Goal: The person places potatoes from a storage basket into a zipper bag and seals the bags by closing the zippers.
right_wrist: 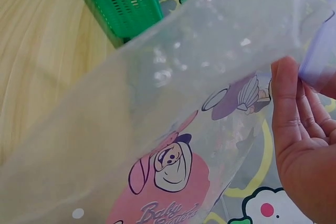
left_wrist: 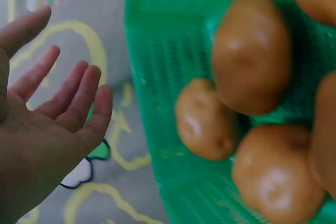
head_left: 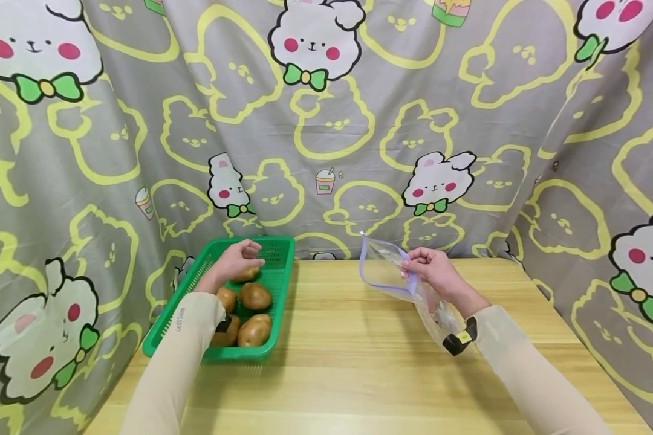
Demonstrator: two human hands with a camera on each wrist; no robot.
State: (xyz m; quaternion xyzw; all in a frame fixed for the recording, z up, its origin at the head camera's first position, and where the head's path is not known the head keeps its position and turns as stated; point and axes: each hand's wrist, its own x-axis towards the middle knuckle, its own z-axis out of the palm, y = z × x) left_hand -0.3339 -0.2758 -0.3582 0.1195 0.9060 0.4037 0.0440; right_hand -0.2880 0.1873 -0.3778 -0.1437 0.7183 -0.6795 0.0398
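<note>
My left hand (head_left: 235, 261) hovers over the far part of a green plastic basket (head_left: 274, 335), its fingers loosely spread and nothing in them. Beneath and in front of it lie several brown potatoes (head_left: 255, 296). In the left wrist view the relaxed fingers (left_wrist: 79, 98) show beside the basket's wall, with potatoes (left_wrist: 252, 53) to the right. At the right, my right hand (head_left: 432, 272) pinches the purple-edged mouth of a clear zip bag (head_left: 383, 266) between thumb and fingers. The bag's mouth gapes, and its body hangs below the hand, with a pink cartoon print (right_wrist: 173, 177) on it.
Both the basket and the bag are at a light wooden table (head_left: 332, 374). A grey curtain (head_left: 326, 133) with yellow outlines and white cartoon faces closes off the back and both sides. The basket stands at the table's left, near the curtain.
</note>
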